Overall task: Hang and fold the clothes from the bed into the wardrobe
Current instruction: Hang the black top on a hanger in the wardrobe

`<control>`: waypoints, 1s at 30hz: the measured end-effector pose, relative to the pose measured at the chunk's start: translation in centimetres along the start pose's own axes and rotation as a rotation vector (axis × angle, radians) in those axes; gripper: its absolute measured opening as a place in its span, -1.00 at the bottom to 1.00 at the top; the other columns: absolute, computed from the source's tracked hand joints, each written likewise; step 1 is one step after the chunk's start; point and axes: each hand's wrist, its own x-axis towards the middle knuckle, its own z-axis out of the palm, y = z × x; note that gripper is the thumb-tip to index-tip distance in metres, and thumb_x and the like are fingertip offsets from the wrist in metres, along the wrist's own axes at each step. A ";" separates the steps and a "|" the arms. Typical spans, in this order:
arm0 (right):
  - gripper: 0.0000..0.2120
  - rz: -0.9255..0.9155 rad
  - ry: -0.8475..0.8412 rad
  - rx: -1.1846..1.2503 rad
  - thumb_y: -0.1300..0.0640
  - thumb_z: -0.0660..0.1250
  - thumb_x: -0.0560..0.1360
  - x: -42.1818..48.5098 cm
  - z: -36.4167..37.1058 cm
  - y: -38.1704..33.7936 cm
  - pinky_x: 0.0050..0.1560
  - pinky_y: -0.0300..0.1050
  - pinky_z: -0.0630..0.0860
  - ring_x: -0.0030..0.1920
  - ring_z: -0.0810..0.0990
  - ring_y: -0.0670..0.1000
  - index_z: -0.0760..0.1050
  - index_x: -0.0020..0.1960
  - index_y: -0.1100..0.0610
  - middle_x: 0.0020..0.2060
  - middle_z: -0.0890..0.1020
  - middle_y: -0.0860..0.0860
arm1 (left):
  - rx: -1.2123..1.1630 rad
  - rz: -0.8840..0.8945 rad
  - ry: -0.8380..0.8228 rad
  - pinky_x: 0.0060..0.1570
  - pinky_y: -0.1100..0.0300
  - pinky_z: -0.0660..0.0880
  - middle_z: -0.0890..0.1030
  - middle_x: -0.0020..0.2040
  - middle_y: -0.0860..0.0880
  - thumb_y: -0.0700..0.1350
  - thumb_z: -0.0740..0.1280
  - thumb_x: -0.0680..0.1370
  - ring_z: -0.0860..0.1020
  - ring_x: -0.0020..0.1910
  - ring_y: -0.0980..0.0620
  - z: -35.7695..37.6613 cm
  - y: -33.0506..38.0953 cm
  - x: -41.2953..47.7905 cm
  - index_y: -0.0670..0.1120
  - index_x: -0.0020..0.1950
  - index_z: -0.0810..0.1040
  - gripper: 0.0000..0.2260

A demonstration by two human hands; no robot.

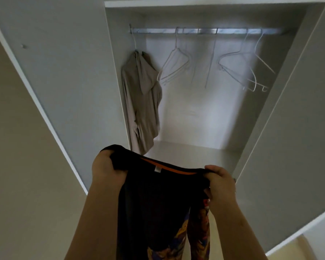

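The left hand (105,167) and the right hand (220,182) each gripped a top corner of a black shirt (158,194) (it had an orange strip inside the neck). They held it up in front of the open wardrobe (204,119). Farther in, a beige top (141,102) hung at the left end of the rail (204,31), beside bare white hangers (174,66).

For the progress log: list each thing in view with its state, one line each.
Wardrobe doors: both open.
Beige garment: hanging on the rail, left end.
Empty hangers: hanging bare on the rail.
Black shirt: held up, no hanger seen in it.
Left hand: grips the shirt.
Right hand: grips the shirt.
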 end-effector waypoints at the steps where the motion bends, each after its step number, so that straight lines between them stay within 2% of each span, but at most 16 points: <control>1: -0.70 -0.018 -0.006 -0.032 0.45 0.22 0.39 1.5 0.8 -0.4 -0.45 -0.23 0.41 -0.39 0.52 -0.02 0.54 -0.23 0.08 -0.34 0.55 0.07 | -0.015 0.010 -0.035 -0.58 0.40 0.24 0.28 -0.70 0.05 -0.32 0.08 0.56 0.25 -0.70 0.18 0.8 0.2 1.2 -0.14 -0.43 0.26 -0.65; 3: -0.70 -0.044 -0.021 -0.071 0.44 0.20 0.38 4.6 2.8 -1.5 -0.36 -0.18 0.41 -0.32 0.51 0.01 0.53 -0.26 0.07 -0.31 0.56 0.08 | -0.024 0.060 -0.117 -0.64 0.41 0.24 0.28 -0.66 0.05 -0.37 0.04 0.54 0.22 -0.70 0.20 2.6 0.8 3.8 -0.16 -0.51 0.31 -0.59; 6: -0.74 -0.056 -0.056 -0.095 0.44 0.19 0.39 9.2 6.3 -3.8 -0.42 -0.19 0.41 -0.37 0.49 0.00 0.51 -0.24 0.13 -0.36 0.54 0.08 | -0.065 0.068 -0.196 -0.69 0.39 0.27 0.30 -0.66 0.04 -0.34 0.03 0.57 0.26 -0.72 0.17 6.5 2.7 8.0 -0.15 -0.56 0.35 -0.52; 8: -0.77 -0.067 -0.089 -0.121 0.44 0.19 0.40 12.0 9.0 -5.7 -0.41 -0.20 0.43 -0.38 0.49 -0.01 0.51 -0.22 0.16 -0.37 0.54 0.08 | -0.107 0.110 -0.180 -0.62 0.41 0.37 0.43 -0.63 0.07 -0.34 0.07 0.59 0.42 -0.67 0.15 9.0 4.4 10.6 -0.12 -0.39 0.39 -0.63; 10: -0.78 -0.084 -0.112 -0.147 0.43 0.19 0.41 14.6 11.6 -7.2 -0.38 -0.20 0.44 -0.36 0.49 -0.02 0.51 -0.23 0.16 -0.36 0.54 0.07 | -0.149 0.159 -0.129 -0.42 0.43 0.44 0.50 -0.48 0.08 -0.40 0.14 0.55 0.53 -0.48 0.22 11.5 5.9 12.8 -0.05 -0.26 0.37 -0.70; 11: -0.78 -0.091 -0.121 -0.157 0.42 0.19 0.42 15.9 12.7 -7.8 -0.37 -0.20 0.44 -0.34 0.49 -0.02 0.50 -0.24 0.16 -0.35 0.54 0.08 | -0.151 0.177 -0.145 -0.44 0.40 0.43 0.49 -0.47 0.05 -0.41 0.12 0.54 0.52 -0.49 0.18 12.3 6.3 14.0 -0.06 -0.28 0.37 -0.69; 14: -0.80 -0.098 -0.161 -0.233 0.38 0.22 0.46 19.0 15.5 -8.7 -0.32 -0.21 0.41 -0.26 0.51 -0.01 0.51 -0.23 0.14 -0.27 0.56 0.08 | -0.020 0.186 -0.153 -0.66 0.40 0.30 0.38 -0.62 0.00 -0.38 0.09 0.52 0.37 -0.68 0.16 14.6 7.6 16.9 -0.14 -0.41 0.35 -0.67; 17: -0.85 -0.114 -0.212 -0.276 0.31 0.26 0.50 21.5 17.8 -9.3 -0.29 -0.25 0.37 -0.22 0.48 -0.06 0.50 -0.18 0.12 -0.23 0.55 0.00 | 0.062 0.204 -0.073 -0.68 0.42 0.30 0.38 -0.69 0.02 -0.36 0.10 0.54 0.38 -0.71 0.17 16.7 8.0 19.4 -0.14 -0.36 0.33 -0.71; 21: -0.90 -0.234 -0.272 -0.309 0.24 0.25 0.53 24.8 21.3 -10.7 -0.10 -0.19 0.39 -0.15 0.49 -0.07 0.52 -0.05 0.10 -0.18 0.55 -0.06 | -0.007 0.122 -0.019 -0.64 0.34 0.42 0.46 -0.63 -0.04 -0.27 0.16 0.54 0.46 -0.68 0.07 18.5 8.5 22.8 -0.20 -0.33 0.40 -0.77; 24: -0.87 -0.346 -0.298 -0.319 0.24 0.24 0.53 27.7 24.2 -12.3 -0.12 -0.20 0.42 -0.15 0.51 -0.06 0.51 -0.07 0.05 -0.19 0.56 -0.05 | -0.027 0.129 0.009 -0.63 0.33 0.43 0.45 -0.63 -0.05 -0.28 0.16 0.53 0.47 -0.65 0.04 19.9 8.9 25.8 -0.18 -0.34 0.38 -0.76; 26: -0.86 -0.430 -0.315 -0.371 0.22 0.23 0.53 30.0 26.2 -13.5 -0.16 -0.23 0.42 -0.18 0.50 -0.11 0.50 -0.08 0.03 -0.21 0.55 -0.08 | -0.019 0.129 0.013 -0.58 0.29 0.46 0.47 -0.58 -0.07 -0.28 0.16 0.53 0.49 -0.54 -0.01 21.2 9.4 27.9 -0.18 -0.34 0.39 -0.77; 28: -0.86 -0.516 -0.314 -0.443 0.21 0.22 0.53 32.4 28.2 -14.7 -0.23 -0.28 0.40 -0.23 0.47 -0.16 0.49 -0.11 0.00 -0.24 0.54 -0.09 | -0.015 0.124 0.019 -0.57 0.30 0.46 0.47 -0.56 -0.07 -0.27 0.16 0.53 0.48 -0.50 -0.01 22.7 10.0 29.9 -0.19 -0.33 0.40 -0.78; 30: -0.86 -0.575 -0.306 -0.490 0.20 0.21 0.54 34.8 30.0 -16.1 -0.25 -0.32 0.36 -0.25 0.45 -0.18 0.47 -0.11 -0.01 -0.25 0.51 -0.14 | -0.011 0.112 0.006 -0.57 0.31 0.46 0.49 -0.42 -0.09 -0.25 0.16 0.53 0.50 -0.44 0.01 24.4 10.5 31.9 -0.20 -0.27 0.42 -0.82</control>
